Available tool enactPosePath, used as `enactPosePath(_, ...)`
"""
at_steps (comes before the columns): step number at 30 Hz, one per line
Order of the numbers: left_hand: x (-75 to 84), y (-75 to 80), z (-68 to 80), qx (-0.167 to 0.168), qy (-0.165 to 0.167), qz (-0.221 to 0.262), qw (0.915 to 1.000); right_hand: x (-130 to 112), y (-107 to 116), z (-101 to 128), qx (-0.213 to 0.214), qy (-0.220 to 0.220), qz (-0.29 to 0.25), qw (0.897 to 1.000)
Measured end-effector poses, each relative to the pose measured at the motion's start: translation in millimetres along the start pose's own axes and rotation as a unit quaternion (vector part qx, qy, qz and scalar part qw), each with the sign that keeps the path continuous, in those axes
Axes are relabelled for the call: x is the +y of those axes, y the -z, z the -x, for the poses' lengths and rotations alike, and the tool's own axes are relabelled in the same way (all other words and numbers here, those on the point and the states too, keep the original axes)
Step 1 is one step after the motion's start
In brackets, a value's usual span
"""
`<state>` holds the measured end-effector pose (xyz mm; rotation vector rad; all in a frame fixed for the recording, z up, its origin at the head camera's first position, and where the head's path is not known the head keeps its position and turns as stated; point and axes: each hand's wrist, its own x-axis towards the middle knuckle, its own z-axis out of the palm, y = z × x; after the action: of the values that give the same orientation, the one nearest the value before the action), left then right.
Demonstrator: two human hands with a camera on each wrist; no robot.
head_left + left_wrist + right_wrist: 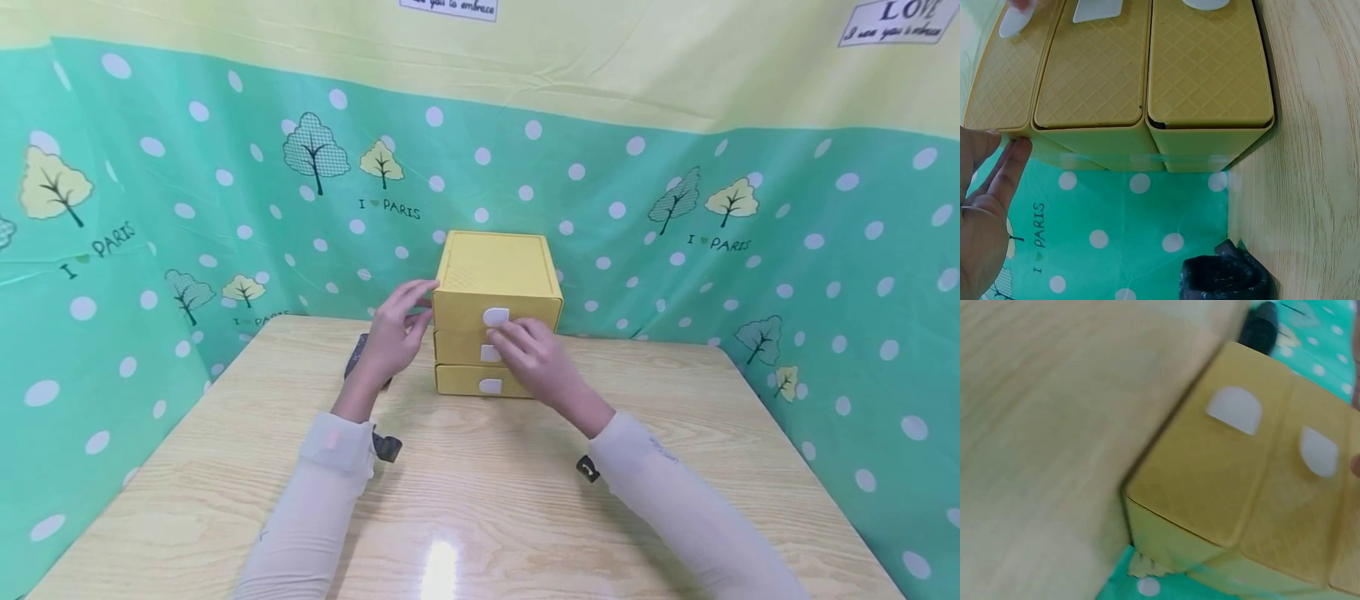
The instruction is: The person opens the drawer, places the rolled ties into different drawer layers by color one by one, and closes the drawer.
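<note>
A yellow three-drawer box [498, 262] stands on the wooden table, its drawers stacked and each bearing a white tab handle. My left hand [393, 333] rests its fingers, fairly straight, against the upper left side of the box. In the left wrist view those fingertips [1019, 150] meet the edge by the top drawer. My right hand [536, 358] is in front of the box, fingers curled, pinching the top drawer's white handle [495, 317] at its lower right edge. All drawer fronts look flush. The middle handle [490, 353] is partly covered by the right hand.
Behind my left wrist, left of the box, lies a dark, shiny item [1229, 275]. A green and yellow curtain [600, 167] with dots and trees hangs close behind the box and along both sides of the table [480, 483].
</note>
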<state>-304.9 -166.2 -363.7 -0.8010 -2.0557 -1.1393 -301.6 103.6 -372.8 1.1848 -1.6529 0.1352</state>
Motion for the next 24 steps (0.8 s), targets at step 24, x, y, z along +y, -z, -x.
enactPosePath(24, 1.0, 1.1, 0.2, 0.0, -0.008, -0.002, 1.0, 70.8, 42.3, 11.1, 0.07, -0.28, -0.231, 0.929)
